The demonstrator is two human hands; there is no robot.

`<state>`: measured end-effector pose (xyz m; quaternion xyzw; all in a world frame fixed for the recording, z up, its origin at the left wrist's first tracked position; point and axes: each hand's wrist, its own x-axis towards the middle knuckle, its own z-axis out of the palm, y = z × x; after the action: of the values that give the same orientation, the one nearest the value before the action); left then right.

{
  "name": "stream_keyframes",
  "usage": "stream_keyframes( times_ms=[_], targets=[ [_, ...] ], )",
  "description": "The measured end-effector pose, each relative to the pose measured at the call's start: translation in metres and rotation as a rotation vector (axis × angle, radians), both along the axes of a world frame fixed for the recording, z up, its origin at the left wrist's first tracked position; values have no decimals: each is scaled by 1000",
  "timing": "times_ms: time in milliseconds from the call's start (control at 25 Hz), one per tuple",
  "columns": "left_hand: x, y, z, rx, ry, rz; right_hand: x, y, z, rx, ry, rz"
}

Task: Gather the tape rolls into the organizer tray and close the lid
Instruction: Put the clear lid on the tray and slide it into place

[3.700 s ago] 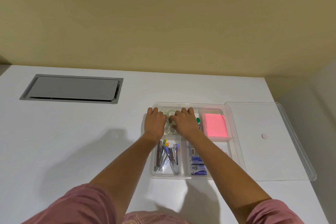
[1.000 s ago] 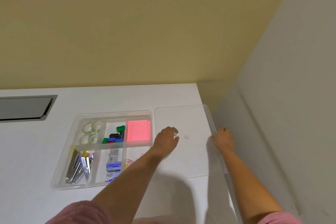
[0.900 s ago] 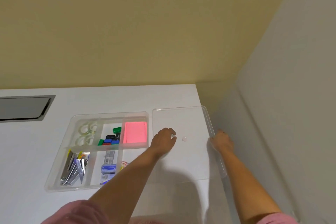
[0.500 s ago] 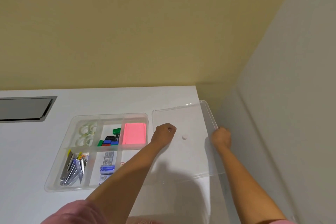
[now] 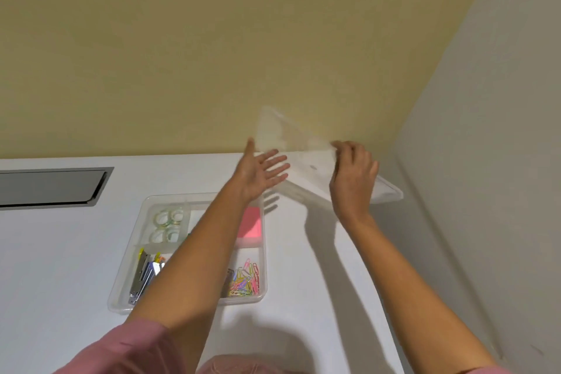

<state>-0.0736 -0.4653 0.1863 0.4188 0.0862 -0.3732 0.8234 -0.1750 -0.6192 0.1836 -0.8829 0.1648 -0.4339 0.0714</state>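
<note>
The clear organizer tray lies open on the white table. Several clear tape rolls sit in its far left compartment. The clear lid is lifted off the table and tilted steeply, up and to the right of the tray. My right hand is shut on the lid's near edge. My left hand is spread flat, palm up, against the lid's left side. My left forearm hides the tray's middle compartments.
The tray also holds pink sticky notes, coloured paper clips and staplers. A grey cable hatch is set in the table at far left. A wall runs close along the table's right edge.
The lid lay flat on the table to the right of the tray; now it is raised and tilted. My right hand gripped its edge and my left hand opened under it.
</note>
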Motion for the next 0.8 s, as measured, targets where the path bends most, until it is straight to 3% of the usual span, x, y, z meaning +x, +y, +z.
stream_keyframes(
  times_ms=[80,200,320,400,560,680,800],
  targets=[
    [17,32,13,-173,107,76,-4,20,-15,-123,30,131],
    [25,77,15,-79,69,52,-12,42,-41,-200,124,324],
    [24,114,7,3,-58,38,-14,60,-50,-122,221,485],
    [21,137,4,5,-102,30,-9,69,-48,115,263,385],
    [18,181,-3,17,-81,74,12,69,-40,797,99,-54],
    [17,211,-11,121,-111,51,23,74,-36,1284,158,73],
    [17,239,-20,395,-186,-76,29,94,-33,1382,229,143]
  ],
)
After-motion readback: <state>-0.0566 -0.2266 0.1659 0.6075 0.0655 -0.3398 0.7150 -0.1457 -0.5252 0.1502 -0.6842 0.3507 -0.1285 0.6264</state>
